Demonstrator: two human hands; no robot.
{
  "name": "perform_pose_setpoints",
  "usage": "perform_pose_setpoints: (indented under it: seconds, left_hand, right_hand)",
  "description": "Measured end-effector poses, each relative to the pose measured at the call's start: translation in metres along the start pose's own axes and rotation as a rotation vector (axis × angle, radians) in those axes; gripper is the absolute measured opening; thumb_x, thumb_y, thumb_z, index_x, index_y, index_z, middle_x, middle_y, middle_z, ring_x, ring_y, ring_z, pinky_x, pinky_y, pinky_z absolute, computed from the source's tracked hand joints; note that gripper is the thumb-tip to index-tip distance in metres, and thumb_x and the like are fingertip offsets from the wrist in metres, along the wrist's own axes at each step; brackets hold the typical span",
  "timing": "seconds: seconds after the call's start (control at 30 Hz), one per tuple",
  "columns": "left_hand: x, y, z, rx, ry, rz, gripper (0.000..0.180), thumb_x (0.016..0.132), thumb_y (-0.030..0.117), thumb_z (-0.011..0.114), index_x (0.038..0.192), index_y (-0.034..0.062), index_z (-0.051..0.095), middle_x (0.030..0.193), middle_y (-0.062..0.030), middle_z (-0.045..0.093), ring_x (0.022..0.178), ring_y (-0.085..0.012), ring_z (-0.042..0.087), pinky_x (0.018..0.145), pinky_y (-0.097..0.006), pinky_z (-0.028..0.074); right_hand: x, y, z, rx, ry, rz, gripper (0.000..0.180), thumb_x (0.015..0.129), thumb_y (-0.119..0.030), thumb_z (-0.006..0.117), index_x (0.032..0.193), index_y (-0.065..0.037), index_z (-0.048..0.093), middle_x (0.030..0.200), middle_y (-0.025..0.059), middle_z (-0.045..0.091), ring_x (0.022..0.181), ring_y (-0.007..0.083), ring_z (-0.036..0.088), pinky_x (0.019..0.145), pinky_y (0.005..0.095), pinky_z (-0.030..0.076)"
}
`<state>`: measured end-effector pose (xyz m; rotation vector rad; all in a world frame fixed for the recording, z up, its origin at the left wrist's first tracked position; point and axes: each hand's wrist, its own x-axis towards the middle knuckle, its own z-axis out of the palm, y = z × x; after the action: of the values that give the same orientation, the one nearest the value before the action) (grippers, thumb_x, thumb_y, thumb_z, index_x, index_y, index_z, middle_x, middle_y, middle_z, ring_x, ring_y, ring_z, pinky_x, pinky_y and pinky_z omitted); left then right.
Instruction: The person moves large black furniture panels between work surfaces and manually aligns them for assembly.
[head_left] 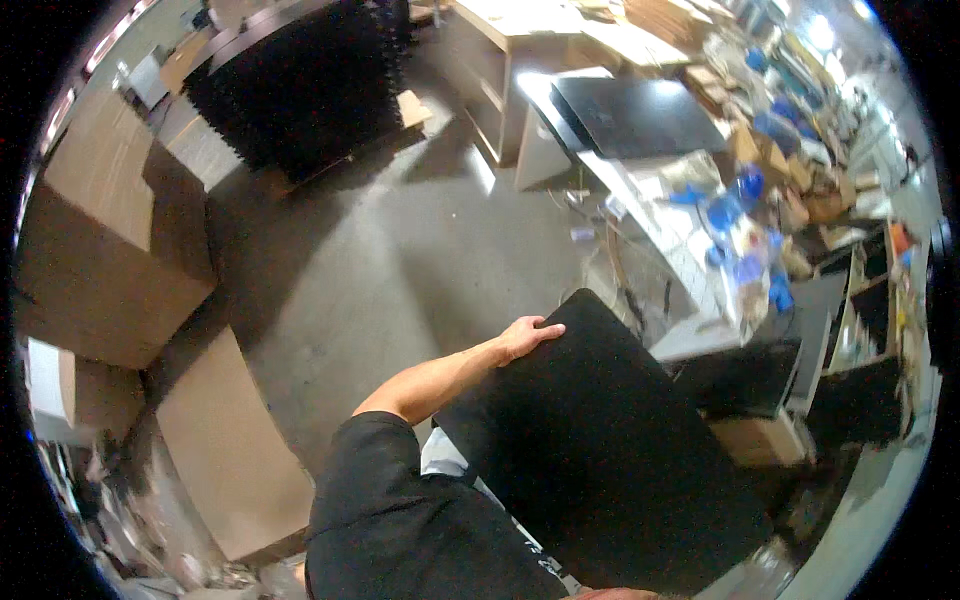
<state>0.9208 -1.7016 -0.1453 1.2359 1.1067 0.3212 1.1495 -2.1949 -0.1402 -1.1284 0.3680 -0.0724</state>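
Note:
A large flat black panel [610,440] with rounded corners is in front of my body, tilted, one corner pointing away from me. My left hand [527,340] grips it near that far corner, on the left edge, with the thumb side over the rim. Part of the fingers is hidden by the panel. My right hand does not show; the panel's near end runs down to the lower edge of the picture.
On the right, a white worktable [640,205] carries another dark panel [640,115] and cluttered blue and clear plastic. A stack of black panels [300,90] stands at the far left. Large cardboard boxes [110,250] and a flat brown sheet [235,440] are on the left.

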Motion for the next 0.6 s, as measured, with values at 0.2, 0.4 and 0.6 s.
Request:
perform_pose_setpoints:
  seconds: [0.2, 0.4, 0.6]
  left_hand:
    - [-0.032, 0.077, -0.113, -0.639, -0.04, 0.445, 0.06, 0.093, 0.044, 0.065, 0.13, -0.0019, 0.054, 0.117, -0.0124, 0.064, 0.104, -0.0191, 0.062, 0.093, -0.034, 0.05]
    - [-0.14, 0.135, -0.201, -0.92, 0.081, 0.761, 0.068, 0.093, 0.049, 0.065, 0.136, 0.0001, 0.046, 0.124, -0.0104, 0.059, 0.111, -0.0207, 0.058, 0.098, -0.037, 0.046]
    - [-0.206, 0.092, -0.306, -0.526, 0.474, 0.948, 0.057, 0.081, 0.028, 0.08, 0.126, 0.0039, 0.054, 0.113, -0.0035, 0.06, 0.104, -0.0157, 0.057, 0.094, -0.033, 0.046]
  right_hand:
    - [-0.081, -0.027, 0.202, 0.183, -0.394, -0.015, 0.079, 0.09, -0.061, 0.057, 0.144, -0.004, 0.046, 0.145, 0.0158, 0.049, 0.128, 0.0355, 0.047, 0.113, 0.0493, 0.034]
    - [-0.187, 0.022, 0.317, 0.382, -0.705, 0.239, 0.083, 0.087, -0.061, 0.062, 0.145, -0.003, 0.044, 0.147, 0.0159, 0.046, 0.13, 0.0345, 0.046, 0.114, 0.0482, 0.033]
    - [-0.333, 0.13, 0.416, 0.335, -0.652, 0.179, 0.087, 0.089, -0.056, 0.063, 0.15, -0.002, 0.033, 0.153, 0.017, 0.038, 0.134, 0.0344, 0.042, 0.115, 0.0469, 0.031]
